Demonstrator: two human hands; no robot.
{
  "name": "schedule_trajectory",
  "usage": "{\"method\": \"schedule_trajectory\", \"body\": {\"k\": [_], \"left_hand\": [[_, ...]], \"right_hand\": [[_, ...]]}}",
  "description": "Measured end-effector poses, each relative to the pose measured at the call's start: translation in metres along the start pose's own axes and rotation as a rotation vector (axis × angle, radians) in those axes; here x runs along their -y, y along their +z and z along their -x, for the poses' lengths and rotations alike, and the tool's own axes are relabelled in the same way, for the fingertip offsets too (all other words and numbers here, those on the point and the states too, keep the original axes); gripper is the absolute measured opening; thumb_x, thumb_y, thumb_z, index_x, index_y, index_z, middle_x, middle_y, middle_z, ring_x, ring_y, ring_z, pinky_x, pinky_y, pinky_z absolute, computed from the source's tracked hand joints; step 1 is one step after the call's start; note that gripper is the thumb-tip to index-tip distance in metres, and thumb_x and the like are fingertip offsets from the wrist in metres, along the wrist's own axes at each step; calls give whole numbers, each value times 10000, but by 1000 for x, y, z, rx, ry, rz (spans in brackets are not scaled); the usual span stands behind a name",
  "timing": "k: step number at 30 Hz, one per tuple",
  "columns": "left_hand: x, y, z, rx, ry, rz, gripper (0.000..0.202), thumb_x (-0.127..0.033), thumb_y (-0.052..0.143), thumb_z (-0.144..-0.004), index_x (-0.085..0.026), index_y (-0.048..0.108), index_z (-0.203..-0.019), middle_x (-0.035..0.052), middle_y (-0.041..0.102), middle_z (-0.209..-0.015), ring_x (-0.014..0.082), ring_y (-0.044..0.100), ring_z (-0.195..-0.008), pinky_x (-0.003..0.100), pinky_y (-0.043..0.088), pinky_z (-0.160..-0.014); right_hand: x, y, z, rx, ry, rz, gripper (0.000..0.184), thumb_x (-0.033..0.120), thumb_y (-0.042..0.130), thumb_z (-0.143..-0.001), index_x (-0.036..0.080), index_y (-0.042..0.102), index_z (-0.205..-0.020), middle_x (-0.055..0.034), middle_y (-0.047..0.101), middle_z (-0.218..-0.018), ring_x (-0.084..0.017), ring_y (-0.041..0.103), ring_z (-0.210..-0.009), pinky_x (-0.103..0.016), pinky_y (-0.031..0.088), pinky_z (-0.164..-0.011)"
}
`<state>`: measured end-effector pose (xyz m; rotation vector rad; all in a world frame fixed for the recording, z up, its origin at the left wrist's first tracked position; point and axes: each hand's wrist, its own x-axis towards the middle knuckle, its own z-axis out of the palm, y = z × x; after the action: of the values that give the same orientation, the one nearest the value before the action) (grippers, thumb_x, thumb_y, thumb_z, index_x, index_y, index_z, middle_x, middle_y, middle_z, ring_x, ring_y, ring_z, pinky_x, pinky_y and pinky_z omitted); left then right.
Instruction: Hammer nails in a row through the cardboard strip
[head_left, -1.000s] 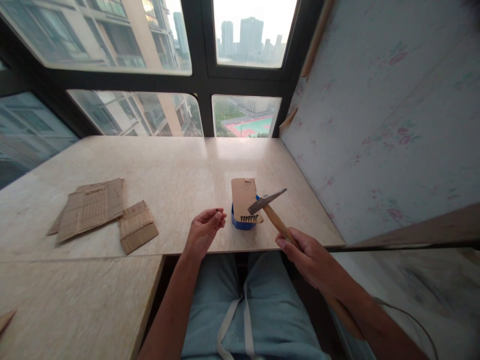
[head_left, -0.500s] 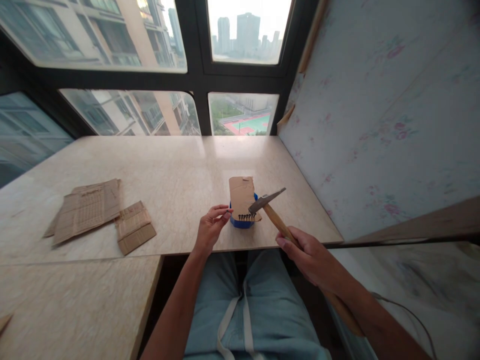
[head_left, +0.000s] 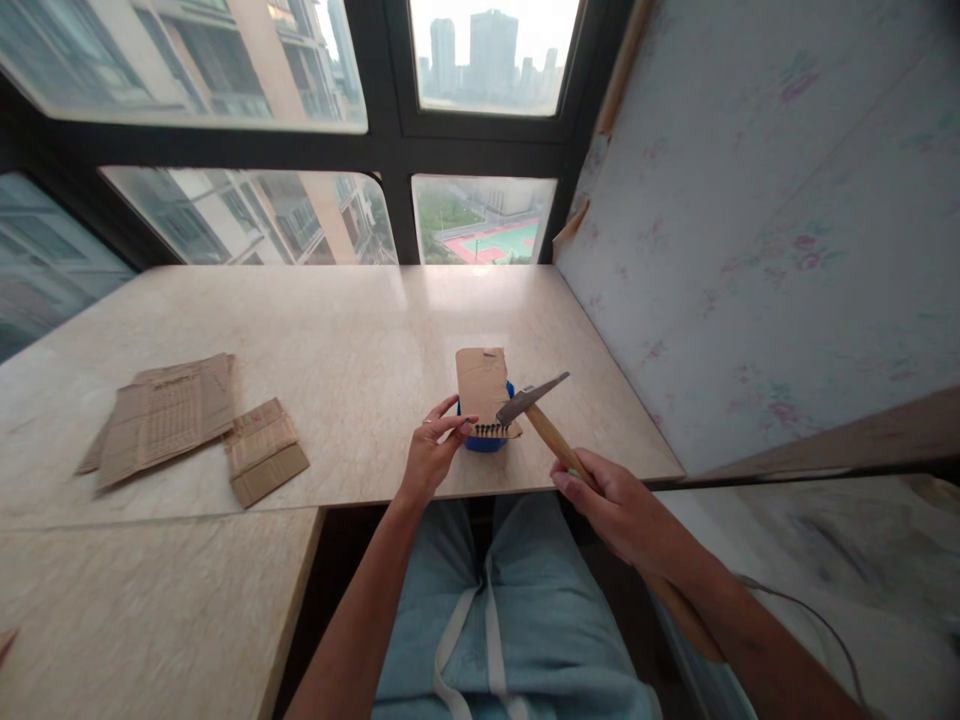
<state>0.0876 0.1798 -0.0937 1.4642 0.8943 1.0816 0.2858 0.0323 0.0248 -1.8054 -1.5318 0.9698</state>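
Observation:
My left hand [head_left: 430, 456] is closed in a pinch on a small dark nail, its fingertips at the left end of a row of nails [head_left: 492, 430]. Several of these dark-headed nails stand along the near edge of a brown cardboard piece [head_left: 481, 378]. Under the cardboard is a blue container [head_left: 486, 444], mostly covered. Wrapped round the wooden handle of a hammer [head_left: 553, 434] is my right hand [head_left: 609, 500]. The metal head hangs over the right side of the cardboard, close to the nails; whether it touches them I cannot tell.
Stacked cardboard sheets [head_left: 166, 420] and a smaller folded cardboard piece [head_left: 266, 452] lie on the left of the marble-look counter [head_left: 345, 340]. A flowered wall [head_left: 750, 250] borders the right side, windows the back. A thin cable [head_left: 806, 607] lies at lower right.
My left hand has moved slightly right, bringing the pinched nail from beside the cardboard to the left end of the row. The hammer stays nearly where it was.

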Motion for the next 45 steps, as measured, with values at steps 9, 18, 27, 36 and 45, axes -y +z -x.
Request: {"method": "schedule_trajectory", "body": {"k": [9, 18, 27, 36, 45], "left_hand": [[2, -3, 2, -16, 24, -151, 229, -389, 653, -820, -238, 765, -950, 112, 506, -1399, 274, 457, -1306, 432, 408, -1041], [-6, -4, 5, -102, 221, -423, 139, -297, 637, -846, -255, 752, -911, 92, 589, -1294, 269, 453, -1285, 503, 355, -1066], [-15, 1, 10, -136, 310, -665, 119, -185, 612, -853, -241, 717, -847, 85, 599, -1280, 299, 429, -1301, 551, 343, -1019], [-15, 1, 9, -147, 347, -703, 147, -145, 607, -849, -243, 715, -829, 82, 621, -1241, 292, 453, -1278, 542, 365, -990], [-20, 1, 8, -127, 347, -736, 154, -139, 597, -855, -246, 704, -827, 75, 627, -1239, 300, 447, -1287, 542, 345, -976]], "right_hand": [[2, 2, -1, 29, 70, -67, 253, 427, 452, -930, 205, 565, -888, 67, 400, -526, -99, 372, -413, -221, 281, -395], [1, 1, -1, 28, 65, -60, 243, 421, 447, -932, 206, 550, -886, 64, 398, -556, -89, 353, -411, -216, 257, -380], [-2, 1, -2, 31, 53, -32, 245, 411, 435, -939, 198, 534, -866, 55, 406, -592, -88, 366, -451, -208, 284, -403], [-2, 2, -2, 39, 63, -24, 251, 411, 430, -934, 191, 537, -875, 61, 386, -575, -88, 362, -441, -209, 270, -402], [-1, 3, -5, 30, 26, -7, 251, 403, 422, -933, 192, 536, -858, 47, 420, -600, -105, 409, -497, -220, 315, -458]]}}
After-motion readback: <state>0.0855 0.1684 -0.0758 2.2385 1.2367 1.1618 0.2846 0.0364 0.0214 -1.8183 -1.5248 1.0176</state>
